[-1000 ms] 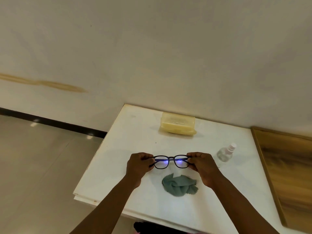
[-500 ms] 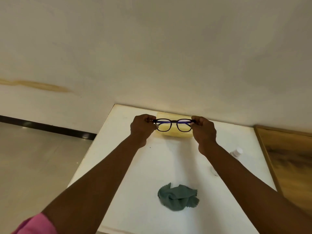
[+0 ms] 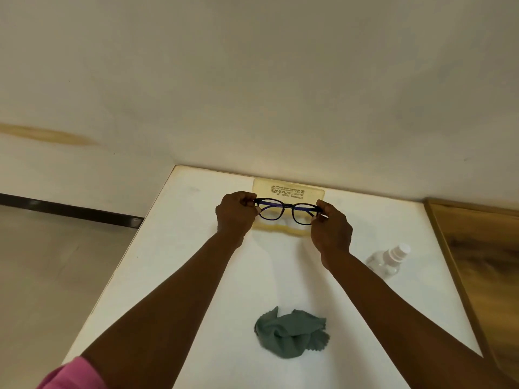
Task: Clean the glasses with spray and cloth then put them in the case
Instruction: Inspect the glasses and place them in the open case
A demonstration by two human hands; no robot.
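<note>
Dark-framed glasses (image 3: 287,212) with folded arms hang between my two hands, just over the yellowish translucent case (image 3: 289,192) at the table's far edge. My left hand (image 3: 235,214) pinches the frame's left end and my right hand (image 3: 331,231) pinches its right end. The case's printed lid stands open behind the glasses, and its front rim shows below them. A crumpled grey-green cloth (image 3: 290,332) lies on the table nearer to me. A small clear spray bottle (image 3: 389,261) with a white cap lies on its side to the right.
The white table (image 3: 182,276) ends at a drop to the floor on the left and meets the wall just behind the case. A wooden surface (image 3: 483,262) borders the table on the right.
Both hands carried the glasses away from me, from above the cloth to over the case. The case lid, shut one second ago, now stands open. The cloth and bottle stay put.
</note>
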